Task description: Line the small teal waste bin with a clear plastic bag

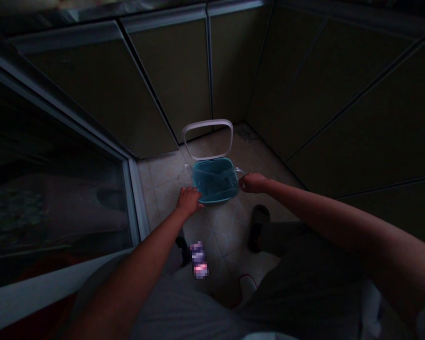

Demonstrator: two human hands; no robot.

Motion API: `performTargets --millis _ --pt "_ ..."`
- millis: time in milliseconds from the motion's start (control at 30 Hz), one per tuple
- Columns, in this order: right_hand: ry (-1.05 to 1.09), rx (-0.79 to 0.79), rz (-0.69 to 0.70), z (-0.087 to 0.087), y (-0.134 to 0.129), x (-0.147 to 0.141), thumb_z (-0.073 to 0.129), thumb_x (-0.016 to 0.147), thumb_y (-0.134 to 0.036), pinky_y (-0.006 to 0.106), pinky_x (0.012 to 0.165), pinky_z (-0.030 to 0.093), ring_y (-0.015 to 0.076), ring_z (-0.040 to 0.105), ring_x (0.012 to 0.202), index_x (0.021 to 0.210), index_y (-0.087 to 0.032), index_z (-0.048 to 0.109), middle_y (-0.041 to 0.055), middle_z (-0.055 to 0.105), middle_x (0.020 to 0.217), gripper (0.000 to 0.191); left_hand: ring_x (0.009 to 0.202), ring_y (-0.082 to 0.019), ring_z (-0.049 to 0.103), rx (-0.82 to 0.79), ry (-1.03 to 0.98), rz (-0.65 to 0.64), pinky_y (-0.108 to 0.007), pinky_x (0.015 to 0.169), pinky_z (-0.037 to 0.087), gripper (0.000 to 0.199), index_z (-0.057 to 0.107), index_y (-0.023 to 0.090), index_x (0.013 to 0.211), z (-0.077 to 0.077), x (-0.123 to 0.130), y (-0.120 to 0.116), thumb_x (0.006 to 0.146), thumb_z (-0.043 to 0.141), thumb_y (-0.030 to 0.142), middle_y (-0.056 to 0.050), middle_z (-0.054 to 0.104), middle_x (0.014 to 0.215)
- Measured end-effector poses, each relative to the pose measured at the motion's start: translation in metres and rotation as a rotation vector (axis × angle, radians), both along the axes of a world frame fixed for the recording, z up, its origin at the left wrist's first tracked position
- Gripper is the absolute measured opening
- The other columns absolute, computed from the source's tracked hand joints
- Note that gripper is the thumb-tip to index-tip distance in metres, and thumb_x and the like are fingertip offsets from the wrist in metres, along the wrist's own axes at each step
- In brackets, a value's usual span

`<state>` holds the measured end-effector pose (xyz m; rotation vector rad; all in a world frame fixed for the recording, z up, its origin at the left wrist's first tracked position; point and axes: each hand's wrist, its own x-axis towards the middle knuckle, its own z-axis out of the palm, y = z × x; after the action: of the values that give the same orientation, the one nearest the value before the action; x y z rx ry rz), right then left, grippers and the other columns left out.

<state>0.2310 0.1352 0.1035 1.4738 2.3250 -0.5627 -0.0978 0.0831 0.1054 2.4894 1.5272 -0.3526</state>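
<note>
With right hand (254, 182) pinching the bag (238, 170) at the bin's (219, 201) right and left hand (189, 200) at its near-left edge — grip unclear — seems to hold the bag spread across the bin on the floor (230, 222), with the ring (208, 123) upright behind, off the opening.

Left hand (189, 200), right hand (254, 182) at teal bin (219, 201); clear bag (219, 178) inside; pale frame (208, 123) behind

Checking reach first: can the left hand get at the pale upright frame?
Probably yes: the left hand is at the blue bin, with open space above it to the pale frame; the clear liner might snag.
</note>
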Motion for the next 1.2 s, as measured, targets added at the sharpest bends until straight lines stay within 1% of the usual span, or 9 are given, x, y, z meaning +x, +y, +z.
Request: performTargets --millis 133,200,300,433,567,733,900,1067,1200 --pt "0.032 0.048 0.086 0.006 -0.003 -0.006 0.068 0.087 -0.034 0.03 0.078 0.05 0.0253 0.07 0.1 0.105 -0.029 0.076 0.0069 0.073 0.115 0.021 0.114 -0.032 0.06 0.029 -0.027 0.02 -0.047 0.101 0.038 0.023 0.078 0.022 0.109 0.003 -0.008 -0.003 0.09 0.072 0.035 -0.012 0.071 0.114" --pt "0.034 0.066 0.105 0.011 -0.006 -0.009 0.067 0.087 -0.033 0.029 0.076 0.049 0.0251 0.07 0.1 0.103 -0.027 0.076 0.008 0.071 0.119 0.019 0.113 -0.031 0.061 0.043 -0.037 0.044 -0.046 0.1 0.038 0.019 0.078 0.022 0.106 0.005 -0.012 -0.004 0.093 0.067 0.031 -0.011 0.072 0.111" --pt "0.036 0.073 0.122 0.014 -0.011 -0.012 0.065 0.088 -0.031 0.029 0.076 0.048 0.0246 0.069 0.1 0.102 -0.026 0.076 0.0086 0.07 0.122 0.019 0.111 -0.028 0.063 0.029 -0.046 0.082 -0.043 0.099 0.038 0.018 0.077 0.024 0.104 0.007 -0.017 -0.005 0.095 0.061 0.026 -0.009 0.072 0.11" --pt "0.019 0.041 0.133 0.017 -0.018 -0.014 0.063 0.088 -0.028 0.028 0.076 0.047 0.0239 0.069 0.1 0.1 -0.025 0.075 0.0071 0.073 0.115 0.017 0.108 -0.027 0.065 0.008 -0.074 0.094 -0.04 0.096 0.041 0.021 0.076 0.024 0.105 0.007 -0.022 -0.006 0.096 0.057 0.025 -0.008 0.072 0.11" --pt "-0.025 0.012 0.085 0.02 -0.026 -0.015 0.059 0.091 -0.026 0.028 0.074 0.047 0.0234 0.07 0.094 0.101 -0.024 0.075 0.0078 0.075 0.108 0.019 0.106 -0.026 0.065 0.01 -0.089 0.089 -0.039 0.095 0.043 0.024 0.076 0.024 0.106 0.004 -0.025 -0.008 0.097 0.054 0.026 -0.009 0.073 0.11" --pt "-0.023 -0.002 0.091 0.011 -0.029 -0.012 0.06 0.087 -0.024 0.027 0.071 0.044 0.0225 0.07 0.091 0.1 -0.025 0.074 0.0065 0.076 0.104 0.019 0.105 -0.024 0.067 -0.011 -0.065 0.078 -0.036 0.094 0.046 0.027 0.075 0.026 0.109 -0.003 -0.03 -0.01 0.097 0.051 0.028 -0.007 0.074 0.112" --pt "-0.023 -0.019 0.099 0.002 -0.029 -0.01 0.059 0.087 -0.024 0.027 0.07 0.044 0.0224 0.071 0.091 0.097 -0.025 0.075 0.0057 0.077 0.102 0.018 0.103 -0.026 0.069 -0.014 -0.016 0.016 -0.036 0.089 0.048 0.026 0.074 0.025 0.107 -0.012 -0.034 -0.011 0.097 0.05 0.028 -0.008 0.075 0.112" --pt "-0.032 -0.029 0.095 -0.005 -0.025 -0.008 0.061 0.086 -0.024 0.026 0.068 0.044 0.0227 0.071 0.092 0.095 -0.025 0.077 0.0061 0.077 0.101 0.018 0.101 -0.026 0.071 -0.049 0.03 -0.053 -0.036 0.088 0.048 0.024 0.073 0.022 0.106 -0.014 -0.028 -0.013 0.097 0.05 0.027 -0.011 0.076 0.109" --pt "-0.065 -0.049 0.073 -0.011 -0.022 -0.007 0.062 0.086 -0.026 0.027 0.073 0.046 0.023 0.072 0.091 0.097 -0.024 0.079 0.0079 0.077 0.104 0.02 0.097 -0.03 0.072 -0.062 0.031 -0.052 -0.039 0.085 0.05 0.023 0.073 0.02 0.105 -0.019 -0.022 -0.016 0.096 0.053 0.025 -0.014 0.077 0.104"
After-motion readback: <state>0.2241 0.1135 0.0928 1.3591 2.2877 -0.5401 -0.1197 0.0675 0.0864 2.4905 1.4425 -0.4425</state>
